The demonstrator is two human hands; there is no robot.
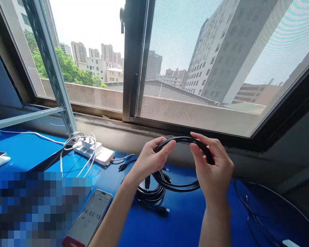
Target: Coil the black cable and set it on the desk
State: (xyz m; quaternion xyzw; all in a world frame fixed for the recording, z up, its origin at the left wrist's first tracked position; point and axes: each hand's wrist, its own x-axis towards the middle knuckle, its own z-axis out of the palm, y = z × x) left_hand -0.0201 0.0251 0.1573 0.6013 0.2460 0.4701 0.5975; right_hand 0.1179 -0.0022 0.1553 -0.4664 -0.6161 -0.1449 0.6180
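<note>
Holds a looped black cable (183, 138) up in front of the body, above the blue table (185, 219), slung between both hands. Spans the gap between them with the top arc, long axis roughly left to right, and drops below them with the lower arc, nearer the tabletop. Pinches the left end of the arc with the left hand (156, 154), laying the thumb along the near side. Pinches the right end with the right hand (213, 164), pressing the thumb close to the cable and reaching past its top with a straightened finger. Cannot tell the closure of the remaining fingers, partly hidden by palm and cable. Has a second coil of black cable (150, 197) on the table below the left hand, so nearer to that one than to the right; overlaps it in view with the lower arc, touching or apart impossible to tell. Shows by that coil a black connector (163, 210) with a bright tip. For anything like a container, offers the white power strip (106, 157) beyond the left forearm, bearing a white adapter (96, 148); nearer, a phone (89, 214) lit with timer digits
</note>
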